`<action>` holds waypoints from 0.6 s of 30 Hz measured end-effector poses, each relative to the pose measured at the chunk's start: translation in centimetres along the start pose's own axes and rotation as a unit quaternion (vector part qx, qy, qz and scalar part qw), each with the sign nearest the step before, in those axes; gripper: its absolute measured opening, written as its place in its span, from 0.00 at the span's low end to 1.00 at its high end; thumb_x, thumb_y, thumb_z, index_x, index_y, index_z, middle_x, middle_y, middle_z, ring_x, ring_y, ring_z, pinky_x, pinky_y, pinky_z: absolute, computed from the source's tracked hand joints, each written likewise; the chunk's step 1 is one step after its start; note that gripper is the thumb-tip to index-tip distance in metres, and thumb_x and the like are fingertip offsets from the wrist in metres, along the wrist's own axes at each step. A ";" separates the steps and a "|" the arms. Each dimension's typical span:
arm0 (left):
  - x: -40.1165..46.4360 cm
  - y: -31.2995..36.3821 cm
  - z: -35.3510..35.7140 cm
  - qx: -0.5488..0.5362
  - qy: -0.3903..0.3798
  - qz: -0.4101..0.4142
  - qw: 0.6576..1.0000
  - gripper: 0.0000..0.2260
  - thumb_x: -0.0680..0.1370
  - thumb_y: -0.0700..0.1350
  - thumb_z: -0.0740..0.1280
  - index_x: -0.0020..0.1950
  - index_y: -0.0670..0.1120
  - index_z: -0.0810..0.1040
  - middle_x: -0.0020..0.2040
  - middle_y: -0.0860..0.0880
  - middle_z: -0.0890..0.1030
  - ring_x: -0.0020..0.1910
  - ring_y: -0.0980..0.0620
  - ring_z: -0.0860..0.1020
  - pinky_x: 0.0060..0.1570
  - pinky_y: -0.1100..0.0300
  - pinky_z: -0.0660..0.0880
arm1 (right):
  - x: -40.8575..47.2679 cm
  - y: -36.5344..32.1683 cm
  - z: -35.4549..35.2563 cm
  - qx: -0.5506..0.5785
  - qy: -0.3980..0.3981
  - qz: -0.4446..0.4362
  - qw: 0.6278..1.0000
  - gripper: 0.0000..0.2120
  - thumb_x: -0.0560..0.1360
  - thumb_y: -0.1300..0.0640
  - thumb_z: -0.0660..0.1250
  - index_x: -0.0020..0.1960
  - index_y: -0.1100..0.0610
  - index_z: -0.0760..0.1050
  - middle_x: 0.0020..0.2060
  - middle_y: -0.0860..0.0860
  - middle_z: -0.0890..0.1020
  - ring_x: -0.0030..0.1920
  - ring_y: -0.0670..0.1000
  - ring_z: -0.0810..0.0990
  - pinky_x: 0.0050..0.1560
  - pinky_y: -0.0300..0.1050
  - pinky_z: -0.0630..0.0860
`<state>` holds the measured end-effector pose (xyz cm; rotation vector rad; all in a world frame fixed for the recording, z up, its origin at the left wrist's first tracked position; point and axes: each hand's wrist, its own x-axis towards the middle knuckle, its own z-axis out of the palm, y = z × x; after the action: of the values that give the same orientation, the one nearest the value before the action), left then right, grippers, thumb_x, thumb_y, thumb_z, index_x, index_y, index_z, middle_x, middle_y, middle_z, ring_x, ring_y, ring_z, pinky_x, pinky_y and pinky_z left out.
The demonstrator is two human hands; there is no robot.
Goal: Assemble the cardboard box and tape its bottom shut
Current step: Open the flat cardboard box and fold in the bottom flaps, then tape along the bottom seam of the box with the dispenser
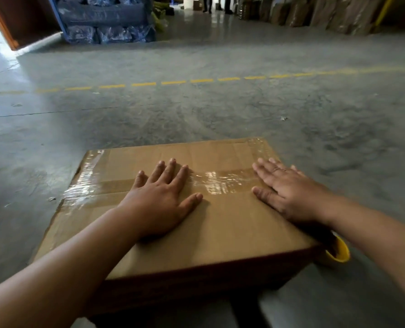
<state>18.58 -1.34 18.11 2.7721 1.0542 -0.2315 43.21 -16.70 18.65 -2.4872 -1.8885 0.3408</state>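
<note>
cardboard box (pixel 220 233) on concrete floor (pixel 196 110), taped face up. left hand (pixel 160 204) flat, fingers spread, tips on the clear tape (pixel 220 182) seam. right hand (pixel 289 188) flat, fingers spread near right edge. yellow tape roll (pixel 338 250) below right wrist.

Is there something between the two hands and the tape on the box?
Nothing visible: the left hand and right hand lie flat on the cardboard box, their fingers directly touching the clear tape along its middle seam.
</note>
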 end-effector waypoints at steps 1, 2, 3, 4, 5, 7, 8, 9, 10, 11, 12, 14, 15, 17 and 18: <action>0.5 1.1 -0.2 0.005 -0.002 0.011 1.000 0.38 0.73 0.75 0.40 0.79 0.59 0.36 0.79 0.53 0.35 0.77 0.51 0.34 0.76 0.43 0.38 | -0.5 1.2 -0.3 0.025 -0.002 0.013 1.000 0.39 0.71 0.29 0.40 0.77 0.45 0.41 0.77 0.44 0.42 0.75 0.43 0.39 0.73 0.45 0.41; 1.1 2.5 -0.3 0.011 -0.003 0.027 1.000 0.38 0.73 0.75 0.40 0.79 0.58 0.36 0.79 0.53 0.35 0.77 0.51 0.34 0.76 0.43 0.38 | -1.0 2.5 -0.4 0.058 -0.001 0.027 0.998 0.37 0.73 0.31 0.43 0.77 0.46 0.43 0.77 0.45 0.44 0.75 0.44 0.41 0.71 0.41 0.42; 1.8 4.1 -0.3 0.016 -0.002 0.044 0.999 0.38 0.73 0.75 0.40 0.79 0.58 0.36 0.80 0.53 0.36 0.78 0.51 0.35 0.76 0.42 0.39 | -1.3 3.7 -0.4 0.093 0.004 0.045 0.995 0.36 0.74 0.33 0.46 0.77 0.46 0.45 0.77 0.45 0.46 0.75 0.44 0.44 0.70 0.38 0.44; 2.6 5.7 -0.3 0.020 0.000 0.060 0.998 0.38 0.73 0.75 0.40 0.79 0.58 0.37 0.80 0.53 0.36 0.78 0.50 0.35 0.75 0.42 0.39 | -1.7 5.0 -0.3 0.130 0.014 0.067 0.989 0.36 0.74 0.33 0.47 0.78 0.48 0.48 0.77 0.46 0.50 0.75 0.45 0.48 0.69 0.37 0.47; 3.5 7.4 -0.2 0.020 0.002 0.075 0.997 0.38 0.74 0.74 0.40 0.79 0.58 0.37 0.80 0.52 0.37 0.78 0.50 0.35 0.75 0.41 0.39 | -2.0 6.3 0.2 0.166 0.028 0.096 0.981 0.36 0.74 0.32 0.47 0.77 0.49 0.53 0.76 0.47 0.55 0.75 0.45 0.53 0.70 0.38 0.50; 5.0 10.9 0.0 0.016 0.007 0.103 0.995 0.38 0.74 0.74 0.40 0.79 0.58 0.38 0.80 0.51 0.37 0.78 0.50 0.36 0.75 0.40 0.40 | -2.6 9.1 2.0 0.220 0.040 0.169 0.960 0.32 0.76 0.34 0.49 0.72 0.52 0.66 0.72 0.48 0.67 0.71 0.49 0.64 0.68 0.42 0.59; 5.7 12.5 0.0 0.013 0.008 0.114 0.993 0.38 0.74 0.74 0.40 0.80 0.57 0.39 0.80 0.51 0.38 0.78 0.50 0.36 0.75 0.39 0.40 | -2.9 10.5 3.5 0.214 0.032 0.199 0.956 0.28 0.78 0.37 0.51 0.68 0.52 0.72 0.68 0.50 0.72 0.68 0.51 0.69 0.66 0.44 0.64; 6.3 13.9 0.1 0.010 0.010 0.122 0.992 0.38 0.74 0.74 0.41 0.80 0.57 0.39 0.81 0.51 0.38 0.78 0.50 0.36 0.75 0.39 0.40 | -3.1 12.0 5.1 0.188 0.016 0.217 0.958 0.25 0.78 0.39 0.53 0.64 0.53 0.75 0.65 0.52 0.76 0.65 0.54 0.73 0.62 0.46 0.68; 6.9 15.1 0.1 0.007 0.012 0.127 0.992 0.38 0.75 0.74 0.41 0.80 0.57 0.40 0.81 0.50 0.39 0.78 0.50 0.36 0.75 0.39 0.40 | -3.4 13.6 7.0 0.158 -0.006 0.231 0.960 0.22 0.78 0.41 0.55 0.61 0.54 0.77 0.61 0.54 0.79 0.61 0.55 0.76 0.56 0.46 0.71; 7.3 16.1 0.2 0.005 0.016 0.128 0.992 0.38 0.75 0.74 0.41 0.80 0.57 0.40 0.81 0.50 0.39 0.78 0.50 0.37 0.75 0.39 0.40 | -3.7 14.9 8.6 0.132 -0.029 0.246 0.960 0.20 0.78 0.42 0.58 0.60 0.54 0.77 0.59 0.55 0.80 0.58 0.56 0.77 0.51 0.45 0.72; 7.6 16.7 0.3 0.004 0.021 0.127 0.992 0.38 0.74 0.74 0.41 0.80 0.58 0.40 0.81 0.49 0.39 0.78 0.50 0.36 0.75 0.39 0.40 | -4.1 16.1 10.2 0.124 -0.048 0.268 0.954 0.20 0.76 0.43 0.61 0.63 0.54 0.76 0.59 0.55 0.80 0.58 0.56 0.77 0.48 0.43 0.71; 7.9 17.1 0.8 0.003 0.036 0.124 0.992 0.38 0.74 0.75 0.40 0.79 0.59 0.40 0.81 0.50 0.39 0.78 0.51 0.36 0.75 0.40 0.40 | -4.8 17.9 12.8 0.135 -0.073 0.316 0.936 0.25 0.75 0.46 0.64 0.69 0.52 0.69 0.63 0.55 0.77 0.61 0.56 0.75 0.49 0.42 0.68; 8.0 17.1 1.0 -0.001 0.042 0.122 0.992 0.38 0.73 0.75 0.40 0.79 0.60 0.40 0.81 0.50 0.39 0.78 0.52 0.36 0.75 0.41 0.40 | -4.9 18.5 14.0 0.136 -0.079 0.321 0.934 0.27 0.74 0.47 0.64 0.72 0.52 0.65 0.65 0.55 0.75 0.62 0.57 0.75 0.52 0.43 0.69; 7.8 16.9 1.3 -0.007 0.051 0.119 0.992 0.38 0.72 0.76 0.39 0.79 0.61 0.39 0.81 0.51 0.39 0.78 0.53 0.36 0.76 0.42 0.41 | -4.9 19.2 16.2 0.121 -0.087 0.316 0.937 0.31 0.74 0.47 0.62 0.74 0.53 0.58 0.65 0.58 0.74 0.61 0.60 0.75 0.55 0.46 0.71; 7.8 16.9 1.3 -0.008 0.054 0.118 0.991 0.38 0.72 0.76 0.38 0.79 0.62 0.39 0.81 0.52 0.39 0.78 0.54 0.35 0.76 0.43 0.41 | -4.7 19.3 17.1 0.111 -0.089 0.311 0.940 0.33 0.74 0.46 0.60 0.75 0.55 0.54 0.66 0.59 0.74 0.61 0.61 0.75 0.56 0.48 0.72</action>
<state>35.49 -9.03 16.95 2.8886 0.7338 -0.0412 57.45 -28.76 0.25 -2.8937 -0.9627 0.7509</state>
